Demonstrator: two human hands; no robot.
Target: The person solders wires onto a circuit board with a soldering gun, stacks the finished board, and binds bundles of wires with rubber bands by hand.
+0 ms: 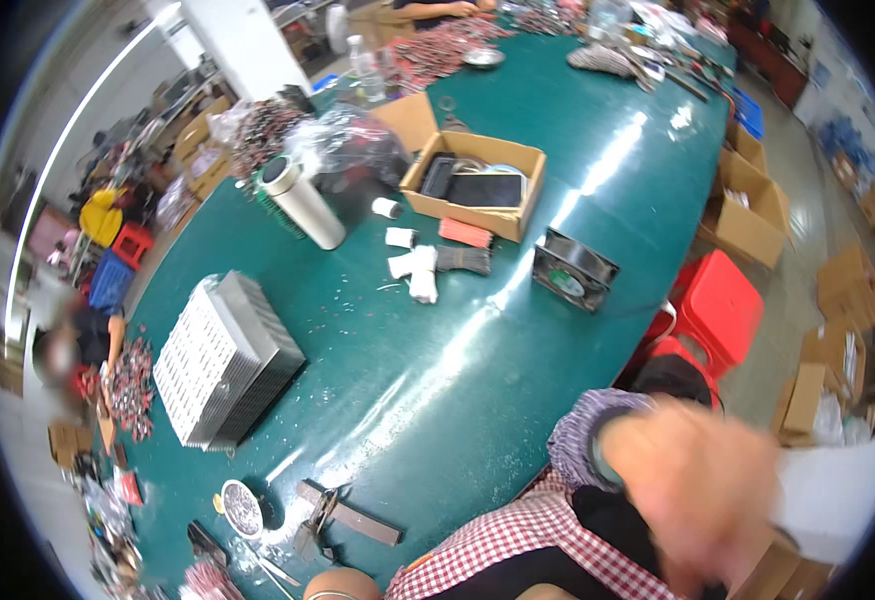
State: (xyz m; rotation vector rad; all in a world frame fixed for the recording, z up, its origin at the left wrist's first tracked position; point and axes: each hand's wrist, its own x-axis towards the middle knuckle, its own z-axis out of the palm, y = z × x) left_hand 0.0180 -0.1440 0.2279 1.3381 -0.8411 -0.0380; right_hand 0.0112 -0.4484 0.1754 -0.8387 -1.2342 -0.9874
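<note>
My right hand (pixel 699 490) is raised at the lower right, beyond the table edge and over the floor side. A purple elastic sleeve cover (pixel 582 435) rings its wrist. The hand is smeared by motion, so its fingers and anything in them cannot be made out. At the bottom edge shows a rounded bit of skin with a thin band, seemingly my left hand (pixel 342 584); its fingers are hidden. Close to it lie a metal clamp-like tool (pixel 332 515), thin tweezers (pixel 272 570) and a white cup (pixel 242 508) holding greyish stuff.
On the green table (pixel 387 350) stand a stack of silver metal plates (pixel 222 360), a white thermos (pixel 302 203), a cardboard box (pixel 477 215) with a phone, small white bundles (pixel 417 270) and a black fan (pixel 574 270). A red stool (pixel 722 310) is at right. A person (pixel 87 335) sits far left.
</note>
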